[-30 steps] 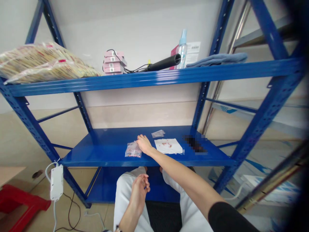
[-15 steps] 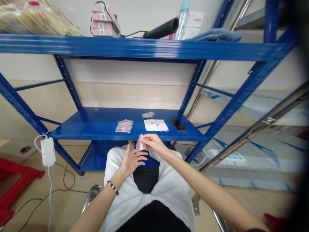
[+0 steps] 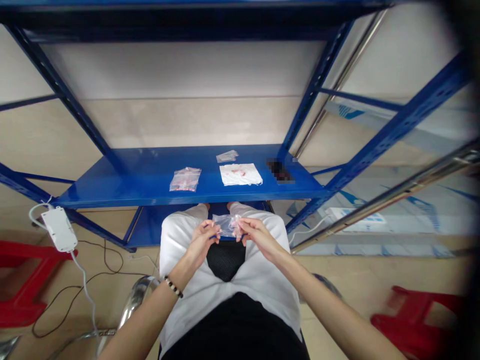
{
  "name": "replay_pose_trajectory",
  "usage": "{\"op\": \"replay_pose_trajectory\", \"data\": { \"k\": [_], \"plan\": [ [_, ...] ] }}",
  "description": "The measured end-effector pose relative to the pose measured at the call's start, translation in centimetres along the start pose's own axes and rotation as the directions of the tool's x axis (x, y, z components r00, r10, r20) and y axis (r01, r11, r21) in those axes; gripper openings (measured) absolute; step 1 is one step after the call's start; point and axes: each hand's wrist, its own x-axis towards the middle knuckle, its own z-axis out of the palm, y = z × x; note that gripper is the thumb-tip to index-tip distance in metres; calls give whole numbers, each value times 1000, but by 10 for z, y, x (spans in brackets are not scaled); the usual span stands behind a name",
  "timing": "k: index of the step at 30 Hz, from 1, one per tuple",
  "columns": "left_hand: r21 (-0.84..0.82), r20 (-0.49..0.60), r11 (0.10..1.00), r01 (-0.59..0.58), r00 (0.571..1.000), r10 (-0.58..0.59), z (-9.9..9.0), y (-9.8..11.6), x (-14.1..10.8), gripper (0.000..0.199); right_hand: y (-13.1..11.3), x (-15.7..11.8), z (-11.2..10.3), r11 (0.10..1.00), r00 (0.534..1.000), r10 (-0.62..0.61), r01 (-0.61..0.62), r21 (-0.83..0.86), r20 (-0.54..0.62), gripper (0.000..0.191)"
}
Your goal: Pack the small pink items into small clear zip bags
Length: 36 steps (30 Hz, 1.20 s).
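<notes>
Stretched between both hands above my lap is a small clear plastic bag (image 3: 226, 225). My left hand (image 3: 204, 237) pinches its left end, and my right hand (image 3: 255, 234) grips the right end, where something pinkish shows inside. On the blue shelf beyond lies a zip bag (image 3: 185, 179) with small red and pink pieces along its bottom. To the right of that bag is a white cloth (image 3: 240, 174) with small reddish bits on top. Behind the cloth rest a few flat clear bags (image 3: 227, 156).
A dark pixelated object (image 3: 279, 171) lies at the right of the blue shelf (image 3: 123, 180). A white power box (image 3: 59, 228) hangs by the left post. Red stools (image 3: 416, 317) stand on both sides, with cables (image 3: 71, 310) on the floor at left.
My left hand has closed from an open palm onto the bag, which now lies level between both hands. The view has tilted down, so the upper shelf's items are out of sight.
</notes>
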Motion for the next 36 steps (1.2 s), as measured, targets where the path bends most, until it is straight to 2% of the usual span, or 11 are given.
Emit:
{"op": "replay_pose_trajectory", "data": {
  "k": [6,9,11,13,14,16,19,22,28,31,36],
  "plan": [
    [208,-78,976,-60,994,78,-4,-2,6,46,1,4,-12,998,999,-37,36,-45,-23,29],
    [362,-139,929,-76,981,134,-7,-4,8,38,5,6,-13,999,999,-37,36,-39,-26,28],
    [537,-148,831,-144,954,261,-7,-4,8,24,7,7,-12,998,998,-29,26,-50,-53,28],
    [695,-60,677,-242,919,389,-4,-4,5,10,11,9,-10,998,996,-24,19,-67,-83,28],
    [735,7,614,-286,909,416,-1,-4,2,7,13,9,-8,997,995,-26,19,-75,-93,28],
    [742,133,576,-342,918,374,7,-5,-4,9,17,9,-5,996,995,-28,20,-83,-95,28],
    [676,233,655,-337,941,244,17,-7,-10,15,23,8,-1,996,998,-19,14,-83,-66,29],
    [661,245,675,-328,945,219,20,-8,-8,20,27,8,2,997,998,-9,5,-73,-55,32],
    [740,275,596,-312,949,156,9,-10,0,22,34,10,10,999,999,25,-26,-34,-20,36],
    [731,258,621,-284,957,134,7,-9,-3,23,36,9,13,999,998,47,-46,-10,31,37],
    [694,320,657,-294,944,84,6,1,-3,24,36,13,10,1000,996,13,-12,-6,88,37]
  ]
}}
